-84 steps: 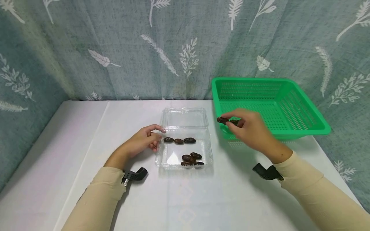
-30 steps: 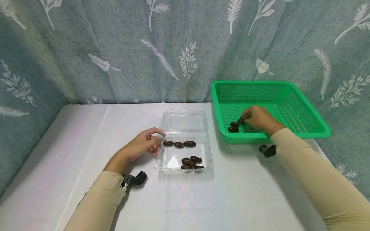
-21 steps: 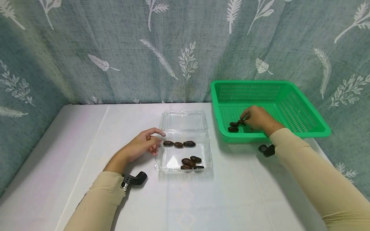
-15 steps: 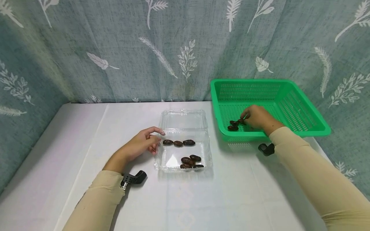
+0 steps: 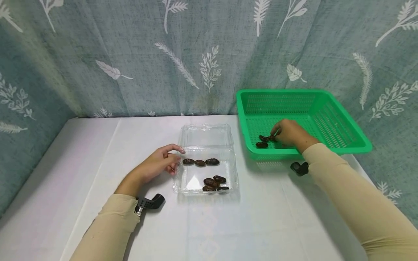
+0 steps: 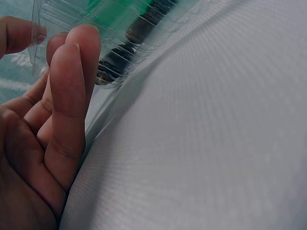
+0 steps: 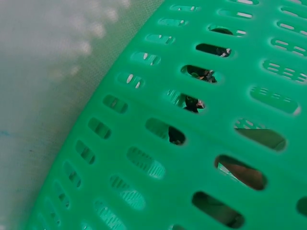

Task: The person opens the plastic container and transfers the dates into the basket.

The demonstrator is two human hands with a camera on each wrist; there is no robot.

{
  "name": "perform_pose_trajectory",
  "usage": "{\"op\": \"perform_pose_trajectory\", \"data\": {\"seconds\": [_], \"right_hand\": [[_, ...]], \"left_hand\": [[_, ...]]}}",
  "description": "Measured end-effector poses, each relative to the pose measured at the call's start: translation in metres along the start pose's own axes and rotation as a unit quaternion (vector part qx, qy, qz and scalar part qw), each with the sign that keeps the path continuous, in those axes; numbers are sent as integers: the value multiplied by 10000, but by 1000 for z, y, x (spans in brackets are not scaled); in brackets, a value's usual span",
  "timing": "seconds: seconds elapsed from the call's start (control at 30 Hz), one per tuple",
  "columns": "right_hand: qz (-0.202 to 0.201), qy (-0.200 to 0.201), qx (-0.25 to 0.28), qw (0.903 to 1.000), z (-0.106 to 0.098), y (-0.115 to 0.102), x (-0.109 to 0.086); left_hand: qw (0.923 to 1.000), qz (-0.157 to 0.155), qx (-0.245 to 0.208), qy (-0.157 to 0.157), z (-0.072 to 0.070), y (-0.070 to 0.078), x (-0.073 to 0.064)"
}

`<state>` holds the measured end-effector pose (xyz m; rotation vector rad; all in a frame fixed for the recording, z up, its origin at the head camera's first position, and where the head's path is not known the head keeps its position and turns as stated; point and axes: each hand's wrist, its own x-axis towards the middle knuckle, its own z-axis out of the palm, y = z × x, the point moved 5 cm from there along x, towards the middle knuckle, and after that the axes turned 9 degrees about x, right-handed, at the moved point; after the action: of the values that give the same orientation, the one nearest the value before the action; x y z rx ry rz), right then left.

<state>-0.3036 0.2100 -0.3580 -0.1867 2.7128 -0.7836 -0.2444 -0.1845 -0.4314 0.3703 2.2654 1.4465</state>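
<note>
In the head view my right hand [image 5: 289, 134] reaches into the green plastic basket [image 5: 346, 149], pinching a dark brown date [image 5: 272, 138] at the basket floor. Two more dates lie left of those fingers, one touching the pinched date and a lower date [image 5: 262, 145] nearer the front wall. My left hand [image 5: 160, 161] touches the left rim of an open clear plastic clamshell box [image 5: 196, 177], its fingers loosely extended. Inside that box, a row of three dates [image 5: 200, 163] sits toward the back and a cluster of several dates [image 5: 210, 182] toward the front. Basket slats [image 7: 192, 120] mostly hide the right hand in the right wrist view.
The box's lid [image 5: 205, 136] lies folded back toward the curtain [image 5: 137, 90]. A white cloth [image 5: 248, 217] covers the table. The basket stands at the back right, its near wall under the right forearm.
My right hand has gone from above the basket's left edge, holding dates, down into the basket, where dates now lie. One date there has turned slightly. The left hand stays at the box.
</note>
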Motion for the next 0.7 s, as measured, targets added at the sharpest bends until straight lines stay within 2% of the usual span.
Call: {"op": "perform_pose_trajectory", "data": {"seconds": [0.13, 0.47, 0.57, 0.7], "right_hand": [[114, -108, 128, 9998, 0, -1, 0], [-65, -1, 55, 10000, 0, -4, 1], [-276, 276, 35, 9992, -3, -5, -1], [-730, 917, 45, 9931, -13, -14, -9]], "left_hand": [[10000, -1, -24, -13, 0, -1, -1], [10000, -36, 2, 38, -1, -3, -3], [10000, -57, -8, 43, -1, -3, -3], [10000, -36, -25, 50, -1, -1, -3]]}}
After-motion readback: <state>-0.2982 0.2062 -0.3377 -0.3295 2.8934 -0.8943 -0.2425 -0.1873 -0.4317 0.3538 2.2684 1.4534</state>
